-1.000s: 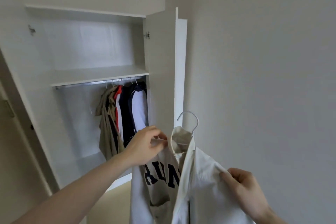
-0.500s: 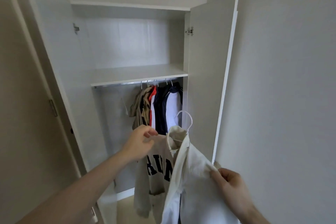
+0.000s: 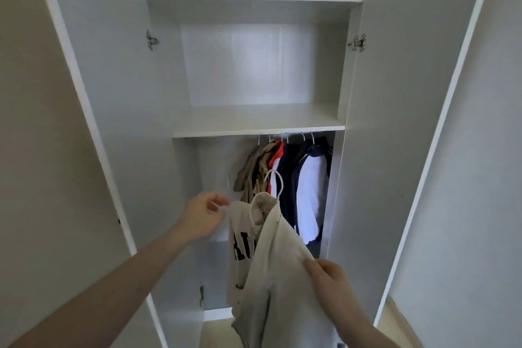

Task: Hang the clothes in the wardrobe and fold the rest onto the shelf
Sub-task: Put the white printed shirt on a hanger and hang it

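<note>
Your left hand is pinching the hanger end; your right hand is gripping the cream shirt before the wardrobe.

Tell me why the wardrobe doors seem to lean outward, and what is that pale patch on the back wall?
Head view: the wide-angle lens splays the left door and right door outward toward the top. The pale patch is soft glare on the glossy back panel above the shelf. The hanging clothes sit in shade below it. The left hand and right hand look slightly soft.
</note>
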Tool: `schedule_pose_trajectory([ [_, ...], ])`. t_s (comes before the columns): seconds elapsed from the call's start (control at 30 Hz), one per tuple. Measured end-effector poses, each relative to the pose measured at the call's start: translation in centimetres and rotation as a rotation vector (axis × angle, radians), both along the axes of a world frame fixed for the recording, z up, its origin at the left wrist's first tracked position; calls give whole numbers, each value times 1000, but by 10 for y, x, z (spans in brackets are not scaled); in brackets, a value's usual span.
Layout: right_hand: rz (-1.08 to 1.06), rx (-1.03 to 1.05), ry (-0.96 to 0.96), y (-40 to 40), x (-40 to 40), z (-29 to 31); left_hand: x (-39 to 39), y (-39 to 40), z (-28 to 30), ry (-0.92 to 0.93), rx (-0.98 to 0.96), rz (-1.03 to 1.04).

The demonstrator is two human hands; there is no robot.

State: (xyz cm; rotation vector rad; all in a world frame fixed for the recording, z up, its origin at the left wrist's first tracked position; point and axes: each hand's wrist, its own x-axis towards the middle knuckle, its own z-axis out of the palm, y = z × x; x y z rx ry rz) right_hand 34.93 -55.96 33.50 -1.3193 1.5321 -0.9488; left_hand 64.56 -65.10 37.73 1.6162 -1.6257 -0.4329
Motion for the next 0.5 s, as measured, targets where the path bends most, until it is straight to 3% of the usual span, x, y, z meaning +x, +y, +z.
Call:
schedule_pose_trajectory([
  [0.5, 51, 109, -126, -181, 45, -1, 36, -114, 22, -47, 68, 181],
])
